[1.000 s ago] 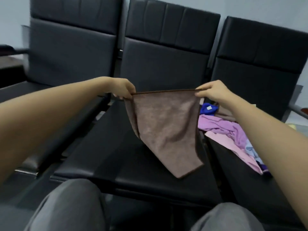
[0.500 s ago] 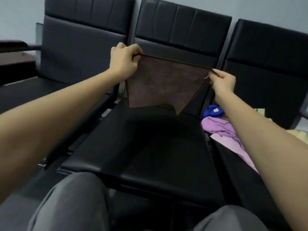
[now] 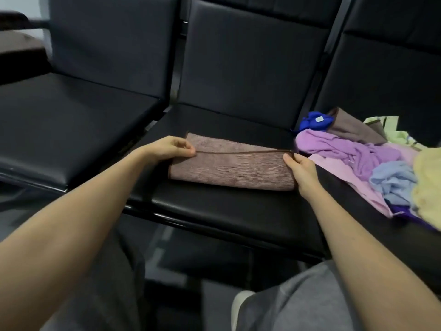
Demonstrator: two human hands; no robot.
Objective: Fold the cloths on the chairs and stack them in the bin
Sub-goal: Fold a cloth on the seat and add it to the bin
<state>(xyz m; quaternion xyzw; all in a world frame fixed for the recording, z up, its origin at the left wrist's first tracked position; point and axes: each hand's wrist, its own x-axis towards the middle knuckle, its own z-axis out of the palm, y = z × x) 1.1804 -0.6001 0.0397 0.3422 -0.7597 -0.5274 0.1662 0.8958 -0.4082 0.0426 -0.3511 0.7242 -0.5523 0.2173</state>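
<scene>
A brown cloth (image 3: 231, 167) lies folded over on the seat of the middle black chair (image 3: 214, 211). Its upper layer ends in a dark hem running left to right across it. My left hand (image 3: 170, 146) pinches the left end of that hem. At the right end of the hem, my right hand (image 3: 300, 168) pinches the corner. A heap of unfolded cloths (image 3: 372, 158) in purple, pink, light blue, yellow, blue and brown covers the right chair's seat. No bin is in view.
The left chair's seat (image 3: 71, 120) holds nothing. Backrests rise behind all three seats. My knees in grey trousers (image 3: 298, 304) are at the bottom, close to the middle seat's front edge. A dark armrest (image 3: 21, 20) shows at the far left.
The brown cloth was held up in the air by its top corners. It now lies on the middle seat, folded over, with both hands lowered to it and still pinching the hem.
</scene>
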